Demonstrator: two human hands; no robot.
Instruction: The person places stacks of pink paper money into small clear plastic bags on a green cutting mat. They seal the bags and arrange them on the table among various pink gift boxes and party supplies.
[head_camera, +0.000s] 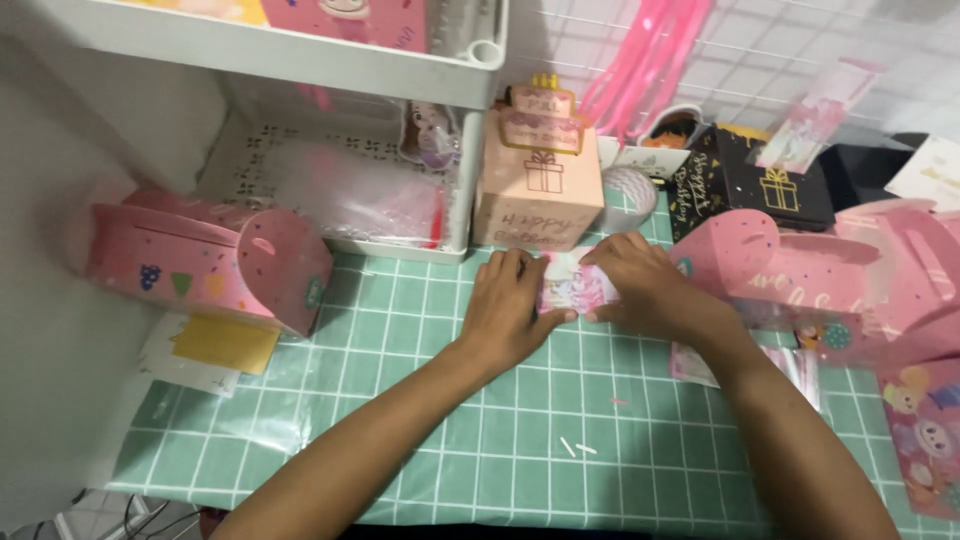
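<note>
I see the desk (420, 400) under its green grid mat, with a white shelf unit (300, 50) at the back and pink gift boxes (215, 260) pushed to either side, leaving the middle for work. My left hand (510, 310) and right hand (640, 285) meet there, fingers pinched on a small pink packet (572, 288), pressing it flat against the mat.

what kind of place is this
Probably a home craft or gift-packing desk: a green gridded cutting mat, pink party gift boxes around it, and both hands pressing a small pink packet.
</note>
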